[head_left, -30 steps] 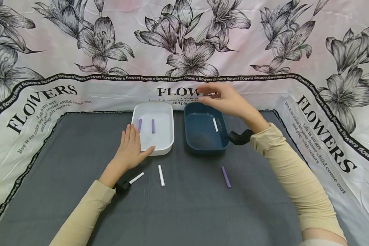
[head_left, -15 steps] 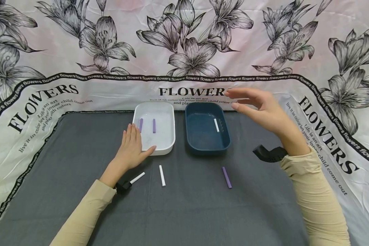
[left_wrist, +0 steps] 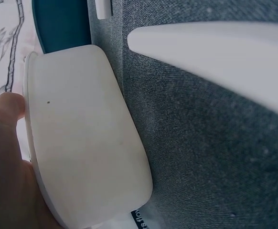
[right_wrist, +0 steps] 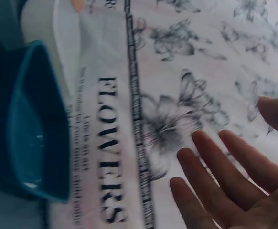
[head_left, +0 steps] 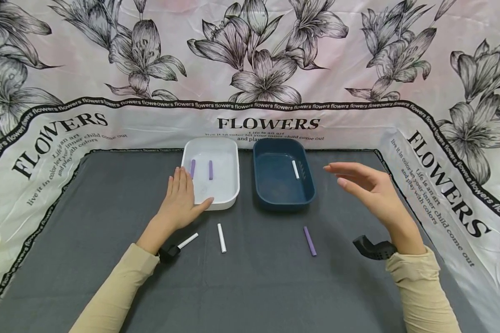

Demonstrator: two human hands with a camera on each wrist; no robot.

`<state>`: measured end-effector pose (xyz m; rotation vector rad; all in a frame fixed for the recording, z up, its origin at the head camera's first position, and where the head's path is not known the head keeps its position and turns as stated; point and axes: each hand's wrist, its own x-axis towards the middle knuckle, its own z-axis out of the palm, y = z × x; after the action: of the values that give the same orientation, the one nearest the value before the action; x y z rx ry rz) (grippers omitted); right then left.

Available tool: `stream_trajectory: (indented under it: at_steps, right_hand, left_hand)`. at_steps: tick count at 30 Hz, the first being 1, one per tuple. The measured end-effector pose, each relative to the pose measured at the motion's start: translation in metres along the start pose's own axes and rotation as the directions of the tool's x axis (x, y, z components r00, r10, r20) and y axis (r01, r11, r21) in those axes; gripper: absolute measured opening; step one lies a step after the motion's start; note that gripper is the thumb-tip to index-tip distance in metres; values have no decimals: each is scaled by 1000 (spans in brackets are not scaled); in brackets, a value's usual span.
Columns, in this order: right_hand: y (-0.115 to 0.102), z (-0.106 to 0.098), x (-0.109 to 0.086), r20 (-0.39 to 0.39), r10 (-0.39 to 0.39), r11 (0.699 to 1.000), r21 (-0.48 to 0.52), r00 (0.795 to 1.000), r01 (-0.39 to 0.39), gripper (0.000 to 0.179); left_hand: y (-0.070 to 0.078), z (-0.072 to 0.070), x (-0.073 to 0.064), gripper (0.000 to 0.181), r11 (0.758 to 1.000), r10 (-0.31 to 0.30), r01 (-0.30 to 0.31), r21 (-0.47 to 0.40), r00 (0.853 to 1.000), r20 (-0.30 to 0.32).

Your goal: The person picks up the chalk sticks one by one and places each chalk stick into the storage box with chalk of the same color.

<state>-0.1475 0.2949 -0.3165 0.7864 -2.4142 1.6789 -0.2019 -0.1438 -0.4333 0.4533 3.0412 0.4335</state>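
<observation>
My left hand [head_left: 177,203] rests with straight fingers against the left side and near corner of a white bin [head_left: 222,205]. Two purple chalk sticks [head_left: 210,170] lie inside that bin. Beside it stands a dark blue bin [head_left: 283,204] holding one white chalk stick [head_left: 295,169]. My right hand [head_left: 372,192] hangs in the air right of the blue bin; its fingers are spread and hold nothing in the right wrist view. On the cloth lie a white chalk stick [head_left: 221,238], another white chalk stick [head_left: 188,240] by my left wrist, and a purple chalk stick [head_left: 310,241].
A grey cloth [head_left: 254,286] covers the table. Around it runs a white, flower-printed sheet [head_left: 266,78] that rises behind the bins. A black wrist camera [head_left: 375,249] is strapped on my right wrist, and another black camera [head_left: 169,253] on my left.
My right hand has moved from above the blue bin to the right, then down and nearer. My left hand has stayed at the white bin. The chalk sticks have not moved.
</observation>
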Motion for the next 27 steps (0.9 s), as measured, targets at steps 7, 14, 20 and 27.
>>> stream_trajectory:
  at_steps: [7,14,20,27]
  right_hand:
    - [48,7,-35,27,87,994,63,996,-89,34]
    - [86,23,-57,140,176,979,79,974,-188,38]
    - [110,34,-64,335,158,981,57,929,-187,64]
    - [125,44,-72,408,195,978,-144,892,-148,96]
  left_hand:
    - [-1,-1,1,106,1000,4,-4,3,1000,0]
    - [-2,-1,0,106,1000,0,0,6,1000,12]
    - [-2,-1,1,106,1000,4,-4,10,1000,-2]
    - [-2,0,0,105,1000,1,-1,7,1000,-2]
